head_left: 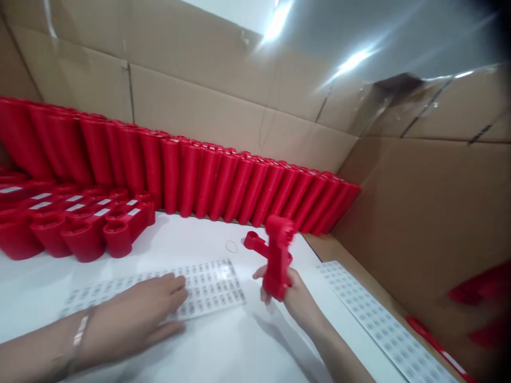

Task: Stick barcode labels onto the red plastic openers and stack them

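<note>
My right hand (293, 287) is closed round a red plastic part (277, 260) with rounded ends, lifted above the white table. Behind it, another red part (257, 243) lies on the surface, partly hidden by the held one. My left hand (147, 306), slightly blurred, rests over a sheet of printed labels (211, 284); its fingers are stretched out and the thumb is apart. Whether a label is on those fingers I cannot tell. To the left stand shorter red parts (80, 234) in rows, with white labels on top.
Tall stacks of red parts (211, 181) line the back along a cardboard wall (223, 106). At the right edge lies a second label sheet (383, 319). A thin rubber band (231, 246) lies mid-table. More red pieces (435, 343) are at the far right.
</note>
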